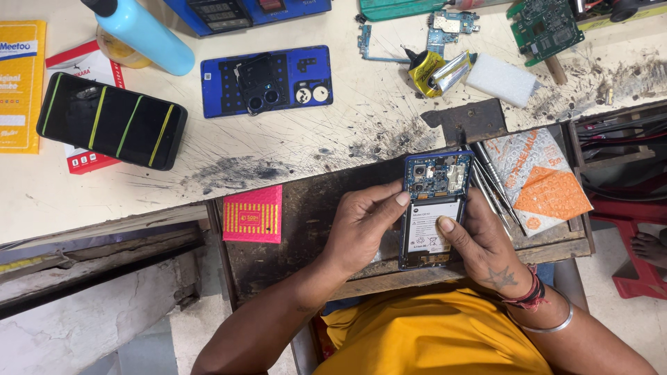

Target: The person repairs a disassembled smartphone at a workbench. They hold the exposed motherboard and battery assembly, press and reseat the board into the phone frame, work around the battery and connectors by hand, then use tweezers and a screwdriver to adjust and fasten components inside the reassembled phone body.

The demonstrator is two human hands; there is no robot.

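Observation:
An opened blue phone with its back off lies on a dark wooden tray, its circuit board at the top and a white battery below. My left hand grips the phone's left edge, thumb tip at the frame. My right hand holds the right side, with its thumb pressing on the battery. The blue back cover with its camera module lies apart on the bench, up and to the left.
A black phone with green-yellow bands lies at left, and a light-blue bottle behind it. Metal tweezers, an orange packet, a pink packet, circuit boards and a white sponge surround the tray.

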